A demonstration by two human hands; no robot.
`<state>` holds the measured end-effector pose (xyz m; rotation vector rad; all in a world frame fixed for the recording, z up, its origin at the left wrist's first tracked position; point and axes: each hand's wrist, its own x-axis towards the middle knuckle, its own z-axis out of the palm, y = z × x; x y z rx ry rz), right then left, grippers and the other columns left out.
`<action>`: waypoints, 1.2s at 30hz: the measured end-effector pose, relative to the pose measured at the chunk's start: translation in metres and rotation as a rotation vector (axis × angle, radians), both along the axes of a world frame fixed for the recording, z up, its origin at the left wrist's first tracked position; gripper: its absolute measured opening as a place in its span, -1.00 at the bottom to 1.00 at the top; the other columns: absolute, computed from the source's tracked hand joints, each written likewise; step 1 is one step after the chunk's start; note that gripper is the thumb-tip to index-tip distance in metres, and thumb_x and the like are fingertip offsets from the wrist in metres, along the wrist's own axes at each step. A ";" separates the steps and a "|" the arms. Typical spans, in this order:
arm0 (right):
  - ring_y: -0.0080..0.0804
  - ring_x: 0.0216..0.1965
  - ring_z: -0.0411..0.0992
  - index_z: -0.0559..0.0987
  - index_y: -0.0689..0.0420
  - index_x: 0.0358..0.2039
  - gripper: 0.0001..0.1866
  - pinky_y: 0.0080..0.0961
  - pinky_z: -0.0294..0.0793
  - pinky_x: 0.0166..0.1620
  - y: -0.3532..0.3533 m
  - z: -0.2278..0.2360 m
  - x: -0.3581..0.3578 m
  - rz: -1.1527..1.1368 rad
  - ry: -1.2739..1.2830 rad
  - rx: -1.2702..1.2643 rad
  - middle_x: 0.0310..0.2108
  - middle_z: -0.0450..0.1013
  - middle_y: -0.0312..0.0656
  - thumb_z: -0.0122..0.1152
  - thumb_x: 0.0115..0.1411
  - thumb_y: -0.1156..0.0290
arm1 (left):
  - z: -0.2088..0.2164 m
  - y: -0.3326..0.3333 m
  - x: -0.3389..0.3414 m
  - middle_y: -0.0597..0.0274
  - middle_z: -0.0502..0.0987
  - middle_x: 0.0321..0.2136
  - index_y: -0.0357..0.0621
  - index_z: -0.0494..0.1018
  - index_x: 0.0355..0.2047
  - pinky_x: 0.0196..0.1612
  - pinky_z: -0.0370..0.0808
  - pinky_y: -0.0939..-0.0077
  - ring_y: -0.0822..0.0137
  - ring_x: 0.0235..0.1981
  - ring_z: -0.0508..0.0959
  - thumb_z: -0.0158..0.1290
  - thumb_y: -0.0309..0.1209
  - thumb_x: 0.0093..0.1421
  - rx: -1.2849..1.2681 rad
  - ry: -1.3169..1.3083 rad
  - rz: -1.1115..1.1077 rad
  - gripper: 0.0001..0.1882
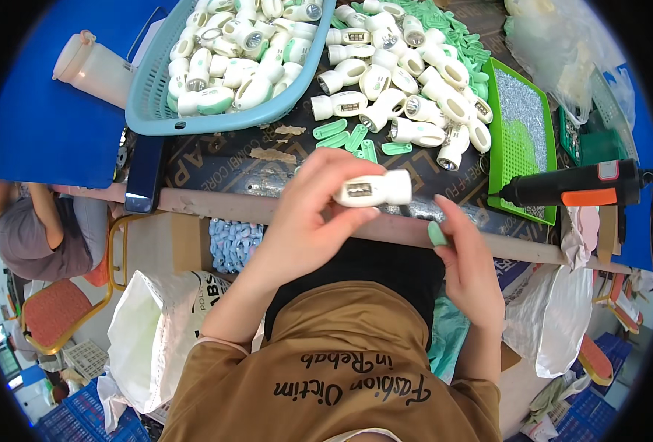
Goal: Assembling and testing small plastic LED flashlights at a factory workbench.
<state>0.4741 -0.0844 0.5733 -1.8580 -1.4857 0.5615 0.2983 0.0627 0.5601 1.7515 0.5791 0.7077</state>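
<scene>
The left hand (308,214) had its grip closed around a white flashlight (370,190), thumb along the near side and fingers over the far side. The flashlight lay sideways in the air just above the near edge of the counter (216,166), its wider end pointing toward the person's right and an open slot with metal parts facing up. The right hand (470,276) was a little apart from it, to the right, with a small green piece (437,233) held at the tip of the thumb; its index finger stood out straight, clear of that piece (which finger pressed from the other side was hard to tell). Beyond the hands, a heap of similar white flashlights (444,96) covered the middle of the counter, with loose green ovals (331,130) scattered in front and a larger green pile (459,40) behind. A blue basket (216,124) full of flashlights stood to the left, near a dark phone (144,180) and a whitish jug (94,70). On the right, a bright green tray (497,158) held small silvery bits (521,110), and a black and orange power driver (580,188) lay across its near end.
</scene>
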 end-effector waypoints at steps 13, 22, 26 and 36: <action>-0.22 -0.33 0.39 0.55 0.15 -0.32 -0.73 -0.37 0.37 -0.31 -0.014 -0.037 0.012 -0.060 -0.462 0.308 -0.34 0.45 -0.20 0.30 -0.12 0.57 | -0.025 -0.010 0.030 0.13 0.51 -0.34 -0.17 0.44 -0.21 -0.20 0.42 0.28 0.08 -0.28 0.49 0.21 -0.44 -0.07 0.328 0.211 -0.068 -0.64; -0.24 -0.36 0.42 0.59 0.11 -0.35 -0.72 -0.41 0.39 -0.32 0.018 -0.017 0.007 0.092 -0.289 0.486 -0.35 0.49 -0.23 0.33 -0.17 0.58 | -0.029 -0.006 0.027 0.16 0.52 -0.39 -0.18 0.51 -0.24 -0.29 0.46 0.32 0.12 -0.35 0.52 0.23 -0.44 -0.13 0.221 0.119 -0.077 -0.64; -0.25 -0.35 0.42 0.59 0.10 -0.35 -0.72 -0.41 0.40 -0.32 0.040 -0.019 0.007 0.174 -0.379 0.519 -0.34 0.49 -0.25 0.29 -0.18 0.55 | -0.030 -0.004 0.026 0.18 0.51 -0.43 -0.13 0.53 -0.25 -0.33 0.46 0.34 0.14 -0.38 0.52 0.22 -0.42 -0.13 0.189 0.090 -0.070 -0.65; -0.30 -0.36 0.41 0.59 0.13 -0.36 -0.67 -0.41 0.41 -0.32 0.049 -0.021 0.006 0.292 -0.463 0.558 -0.30 0.48 -0.25 0.23 -0.27 0.48 | -0.030 -0.002 0.026 0.22 0.47 -0.52 -0.10 0.55 -0.25 -0.43 0.45 0.46 0.26 -0.49 0.51 0.23 -0.43 -0.16 0.225 0.133 -0.090 -0.64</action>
